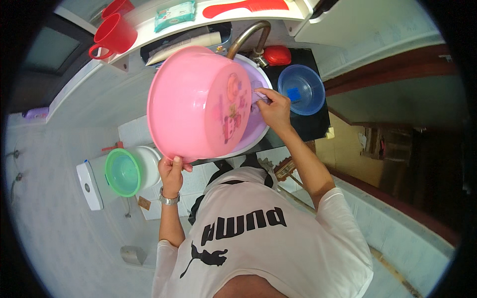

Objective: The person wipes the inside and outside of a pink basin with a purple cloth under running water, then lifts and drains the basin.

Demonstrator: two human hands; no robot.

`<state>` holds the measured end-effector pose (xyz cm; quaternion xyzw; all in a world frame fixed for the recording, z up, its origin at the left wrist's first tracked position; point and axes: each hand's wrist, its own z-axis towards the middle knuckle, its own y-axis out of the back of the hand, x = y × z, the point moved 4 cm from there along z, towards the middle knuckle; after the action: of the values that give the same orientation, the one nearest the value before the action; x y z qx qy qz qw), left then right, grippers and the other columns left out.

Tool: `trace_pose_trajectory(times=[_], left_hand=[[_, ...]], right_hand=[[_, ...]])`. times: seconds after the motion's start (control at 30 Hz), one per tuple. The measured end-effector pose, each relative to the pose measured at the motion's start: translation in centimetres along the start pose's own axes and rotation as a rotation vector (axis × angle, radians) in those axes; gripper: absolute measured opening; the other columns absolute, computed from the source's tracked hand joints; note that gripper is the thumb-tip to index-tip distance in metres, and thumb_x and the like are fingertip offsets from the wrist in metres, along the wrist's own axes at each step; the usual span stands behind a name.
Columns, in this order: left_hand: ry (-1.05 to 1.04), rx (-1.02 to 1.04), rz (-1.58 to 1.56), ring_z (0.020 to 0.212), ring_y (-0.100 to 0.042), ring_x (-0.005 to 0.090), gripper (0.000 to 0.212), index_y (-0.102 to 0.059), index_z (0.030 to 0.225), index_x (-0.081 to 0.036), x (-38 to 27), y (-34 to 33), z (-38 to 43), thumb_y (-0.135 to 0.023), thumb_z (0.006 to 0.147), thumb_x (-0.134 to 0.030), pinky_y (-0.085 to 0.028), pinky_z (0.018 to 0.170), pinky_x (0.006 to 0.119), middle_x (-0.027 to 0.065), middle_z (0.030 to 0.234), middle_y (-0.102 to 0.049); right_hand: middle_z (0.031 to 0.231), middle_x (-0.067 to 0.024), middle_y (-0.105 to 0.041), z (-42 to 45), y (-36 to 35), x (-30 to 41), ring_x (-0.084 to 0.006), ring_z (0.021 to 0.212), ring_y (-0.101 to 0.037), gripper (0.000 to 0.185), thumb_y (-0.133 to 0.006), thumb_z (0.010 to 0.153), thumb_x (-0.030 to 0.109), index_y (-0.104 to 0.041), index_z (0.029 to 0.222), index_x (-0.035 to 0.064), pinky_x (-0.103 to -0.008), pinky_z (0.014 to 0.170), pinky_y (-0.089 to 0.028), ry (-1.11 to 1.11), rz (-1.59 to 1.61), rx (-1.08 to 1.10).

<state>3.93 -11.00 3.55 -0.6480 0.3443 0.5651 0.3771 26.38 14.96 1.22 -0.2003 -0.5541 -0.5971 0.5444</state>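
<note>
My left hand (172, 173) grips the rim of a pink plastic basin (186, 100). The basin is tilted on its side over the sink, and its printed underside faces right. A purple cloth (259, 95) is pinched in the fingers of my right hand (275, 108), close to the basin's bottom. Behind the basin, part of the white washbasin rim (265, 74) shows, with a light purple surface (257, 128) inside it. The curved metal faucet (238, 41) arches down behind the pink basin, which hides its outlet.
A blue plastic bowl (307, 80) and a red soap box (277, 56) sit on the black counter (316, 128). Above, a white shelf (145, 35) holds a red mug (115, 33), a wipes pack (174, 16) and a red comb (246, 6). At left, a green basin (121, 173) rests on the toilet.
</note>
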Motion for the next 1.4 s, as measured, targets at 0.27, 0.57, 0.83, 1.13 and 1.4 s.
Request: trace_pose_trajectory(times=[0.27,0.57,0.83,1.13,1.4], left_hand=[[0.061,-0.048,0.206,0.053,-0.057,0.0097,0.028,-0.062,0.09,0.002,-0.7,-3.5,-0.4,-0.062,0.094,-0.026,-0.047,0.05,0.024,0.0039,0.068,-0.062],[0.088,-0.027,0.513,0.051,-0.055,0.0086,0.018,-0.062,0.077,-0.001,-1.5,-8.0,-1.0,-0.066,0.089,-0.015,-0.043,0.047,0.024,0.0036,0.057,-0.056],[-0.189,0.117,1.159,0.055,-0.057,0.0327,0.015,-0.056,0.085,-0.004,-5.5,-11.3,0.0,-0.065,0.073,-0.002,-0.044,0.051,0.04,0.0135,0.072,-0.059],[-0.162,0.158,1.441,0.055,-0.057,0.0299,0.02,-0.055,0.091,-0.005,-4.9,-11.4,-2.7,-0.062,0.072,-0.005,-0.046,0.052,0.04,0.0103,0.075,-0.057],[-0.131,0.06,1.445,0.054,-0.056,0.0288,0.018,-0.052,0.087,-0.003,-5.6,-9.7,-5.2,-0.061,0.072,-0.006,-0.046,0.05,0.038,0.0098,0.071,-0.053]], right_hand=[[0.092,-0.0134,-0.07,-0.2,0.3,-1.5,-0.0193,0.067,-0.066,0.03,-0.067,0.071,-0.001,-0.07,0.1,0.0046,-0.029,0.061,-0.051,-0.027,0.057,0.093],[0.092,-0.018,-0.068,-0.6,0.5,-1.7,-0.0311,0.078,-0.068,0.027,-0.062,0.069,0.0,-0.069,0.096,0.0005,-0.0336,0.069,-0.054,-0.042,0.14,0.231],[0.081,-0.0046,-0.067,-3.3,3.1,-7.4,-0.0059,0.067,-0.057,0.031,-0.064,0.074,-0.006,-0.069,0.105,-0.0006,-0.0228,0.059,-0.046,-0.342,0.301,0.16],[0.09,-0.0053,-0.068,-3.5,3.7,-7.1,-0.0106,0.08,-0.062,0.028,-0.067,0.076,-0.006,-0.068,0.104,-0.0032,-0.0253,0.072,-0.05,-0.306,0.355,0.187],[0.09,-0.0049,-0.065,-3.5,3.3,-8.1,-0.0099,0.079,-0.06,0.028,-0.064,0.077,-0.009,-0.067,0.105,-0.0037,-0.0232,0.069,-0.048,-0.283,0.285,0.235]])
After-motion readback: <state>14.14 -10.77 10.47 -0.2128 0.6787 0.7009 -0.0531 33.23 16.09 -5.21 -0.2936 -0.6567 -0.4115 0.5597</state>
